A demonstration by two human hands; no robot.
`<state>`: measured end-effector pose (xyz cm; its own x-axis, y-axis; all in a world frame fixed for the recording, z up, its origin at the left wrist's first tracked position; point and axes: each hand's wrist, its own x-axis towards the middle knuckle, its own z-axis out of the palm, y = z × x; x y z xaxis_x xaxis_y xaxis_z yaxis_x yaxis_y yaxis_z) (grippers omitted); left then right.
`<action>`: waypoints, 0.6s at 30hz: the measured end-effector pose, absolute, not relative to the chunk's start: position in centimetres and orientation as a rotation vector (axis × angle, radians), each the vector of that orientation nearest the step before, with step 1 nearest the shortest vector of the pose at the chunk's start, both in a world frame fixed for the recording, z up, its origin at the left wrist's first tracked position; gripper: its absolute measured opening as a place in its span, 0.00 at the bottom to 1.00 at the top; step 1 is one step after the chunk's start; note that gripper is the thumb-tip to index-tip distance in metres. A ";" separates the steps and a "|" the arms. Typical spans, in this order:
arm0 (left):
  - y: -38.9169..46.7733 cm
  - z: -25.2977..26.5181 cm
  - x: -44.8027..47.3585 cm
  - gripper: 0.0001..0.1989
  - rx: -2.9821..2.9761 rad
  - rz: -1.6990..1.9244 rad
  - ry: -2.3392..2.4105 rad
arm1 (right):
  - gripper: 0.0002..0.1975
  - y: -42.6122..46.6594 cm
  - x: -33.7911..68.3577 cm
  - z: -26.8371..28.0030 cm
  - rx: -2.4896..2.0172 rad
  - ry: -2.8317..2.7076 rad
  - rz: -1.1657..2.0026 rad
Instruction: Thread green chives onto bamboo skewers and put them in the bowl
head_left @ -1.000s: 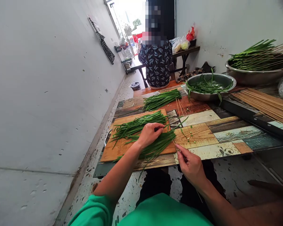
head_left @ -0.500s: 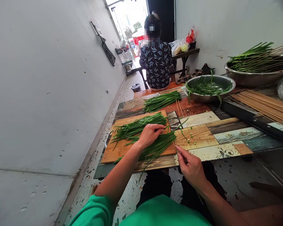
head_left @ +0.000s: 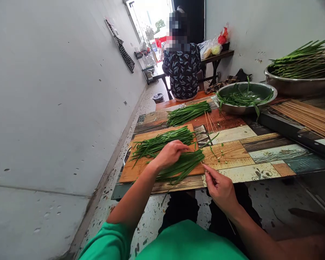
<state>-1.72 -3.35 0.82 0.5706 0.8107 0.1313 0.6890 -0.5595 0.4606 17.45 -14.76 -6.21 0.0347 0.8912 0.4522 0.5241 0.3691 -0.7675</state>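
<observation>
Fanning over board [head_left: 130,173], near chives [head_left: 188,162] look slender, deep green; right fingers [head_left: 211,170] pinch skewer [head_left: 231,225]; cannot tell whether left fingers [head_left: 182,146] grip.

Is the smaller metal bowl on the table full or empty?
Neither: the smaller metal bowl is partly filled. Green leaves lie inside, a few hanging out, but bare inner metal shows.

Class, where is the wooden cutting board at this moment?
In the head view, the cutting board lies at the left end of the table, beneath two green bunches and the left hand.
</observation>
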 end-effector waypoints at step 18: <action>-1.5 0.0 0.1 0.08 2.475 0.420 1.641 | 0.16 -14.4 17.5 -6.3 -1.304 -1.655 0.420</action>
